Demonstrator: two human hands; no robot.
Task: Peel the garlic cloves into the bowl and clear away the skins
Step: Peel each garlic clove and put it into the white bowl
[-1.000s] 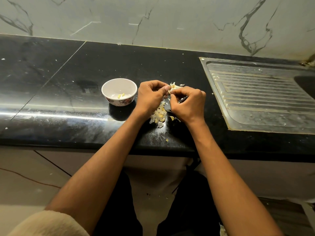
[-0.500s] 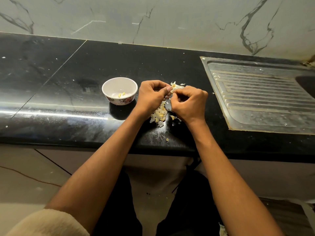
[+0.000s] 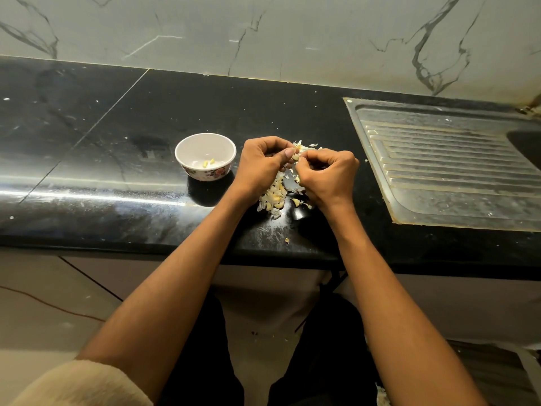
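A cream sleeve point(image 3: 79, 385) shows nearest on the left arm. On the black worktop point(image 3: 117, 159), a heap of cloves and skins point(image 3: 273, 197) lies below and between the wrists. Above it the left hand point(image 3: 260, 165) and right hand point(image 3: 328, 175) meet, fingers point(image 3: 310, 158) curled, pinching one clove point(image 3: 295, 156) between their tips (how much skin is on it cannot be told). More skins point(image 3: 306, 147) lie just beyond the fingers. The bowl point(image 3: 187, 164), left of the fingers, holds a few peeled cloves point(image 3: 208, 162). A steel drainboard point(image 3: 450, 168) sits well to the right.
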